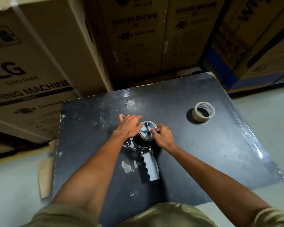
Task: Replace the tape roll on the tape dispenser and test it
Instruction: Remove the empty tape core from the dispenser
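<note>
A tape dispenser (150, 166) with a grey wavy handle lies flat on the black table top (195, 153). A thin tape roll (147, 134) sits on its spoked wheel at the far end. My left hand (129, 126) rests spread over the dispenser's left side, fingertips touching the roll's left rim. From the right, my right hand (162, 136) pinches the roll, with the thumb on the wheel's hub. A second tape roll (203, 112), clear with a printed core, stands apart at the table's far right.
Large cardboard washing machine boxes (134, 38) stand close behind and to the left of the table. A blue-marked box (246, 46) sits at the right. Pale floor (269, 128) surrounds the table, and a flat cardboard piece (45, 176) lies at its left edge.
</note>
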The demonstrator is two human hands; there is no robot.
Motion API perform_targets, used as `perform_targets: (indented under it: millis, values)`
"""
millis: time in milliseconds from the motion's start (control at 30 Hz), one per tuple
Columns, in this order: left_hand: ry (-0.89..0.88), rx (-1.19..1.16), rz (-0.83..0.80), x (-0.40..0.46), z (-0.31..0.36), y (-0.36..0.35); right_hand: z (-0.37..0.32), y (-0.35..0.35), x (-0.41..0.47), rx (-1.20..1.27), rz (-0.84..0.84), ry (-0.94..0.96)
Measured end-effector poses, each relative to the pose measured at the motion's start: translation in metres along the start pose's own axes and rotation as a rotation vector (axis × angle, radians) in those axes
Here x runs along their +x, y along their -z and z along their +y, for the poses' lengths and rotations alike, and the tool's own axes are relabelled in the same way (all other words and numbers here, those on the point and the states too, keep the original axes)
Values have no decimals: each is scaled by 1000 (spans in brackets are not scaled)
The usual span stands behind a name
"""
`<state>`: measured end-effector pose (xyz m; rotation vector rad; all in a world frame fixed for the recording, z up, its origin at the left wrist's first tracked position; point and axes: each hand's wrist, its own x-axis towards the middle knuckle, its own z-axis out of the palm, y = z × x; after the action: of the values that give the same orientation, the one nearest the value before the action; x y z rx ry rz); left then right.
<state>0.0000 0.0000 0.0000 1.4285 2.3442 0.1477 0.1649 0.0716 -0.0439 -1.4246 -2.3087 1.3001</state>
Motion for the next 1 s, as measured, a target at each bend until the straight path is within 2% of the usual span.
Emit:
perform_targets:
  millis: [133, 267, 400, 533, 633, 1000]
  values:
    - [36, -85, -251, 14, 0, 0, -3, 6, 1, 137, -73, -147]
    - [95, -195, -289, 22, 1, -3, 14, -2, 15, 255, -78, -233]
    - [193, -552, -395, 28, -9, -9, 18, -3, 21, 255, -84, -280]
    - [257, -682, -395, 31, -15, -11, 17, -3, 23, 254, -36, -338]
    - [236, -681, -385, 29, -17, -12, 21, -11, 28, 248, -5, -367]
    - [330, -696, -290, 31, -15, -25, 4, -5, 18, 152, 58, -339]
